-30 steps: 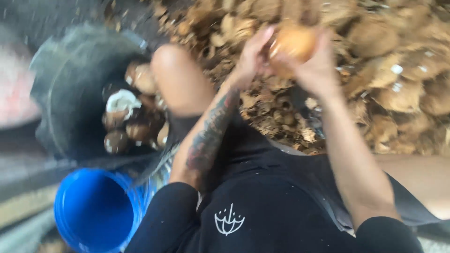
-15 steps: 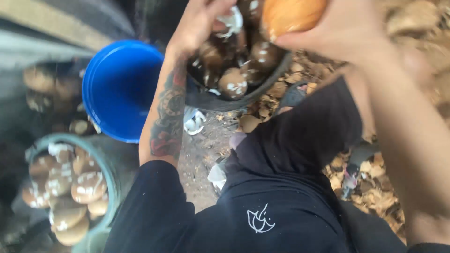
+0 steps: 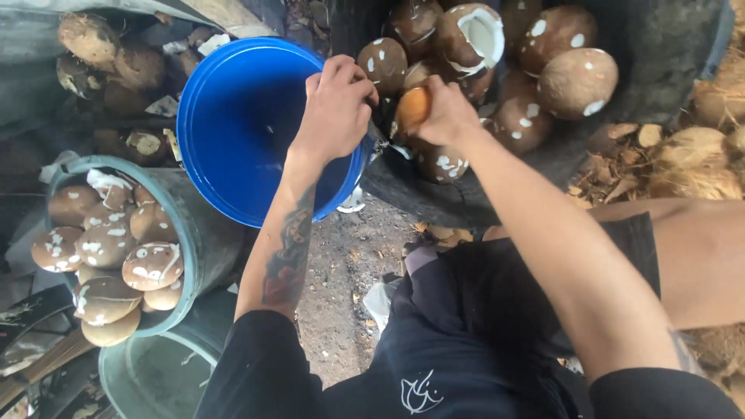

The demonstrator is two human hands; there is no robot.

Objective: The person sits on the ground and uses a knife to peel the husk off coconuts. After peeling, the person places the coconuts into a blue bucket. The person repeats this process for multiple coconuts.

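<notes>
Coconut [image 3: 412, 109], peeled brown, sits at upper centre of the frame in my right hand [image 3: 446, 116], fingers clenched around it, just at the edge of the blue bucket [image 3: 233, 124]. My left hand [image 3: 335, 109] is closed over that bucket's rim. I judge this as the step of working the nut beside the bucket; the next move calls for a steady grip and a tilt kept over the bucket mouth.

Going left to right: a grey tub [image 3: 198, 233] heaped with shelled nuts at lower left, the blue bucket, then a black tub [image 3: 667, 54] of more nuts at upper right. Husks [image 3: 698, 155] crowd the right edge.
</notes>
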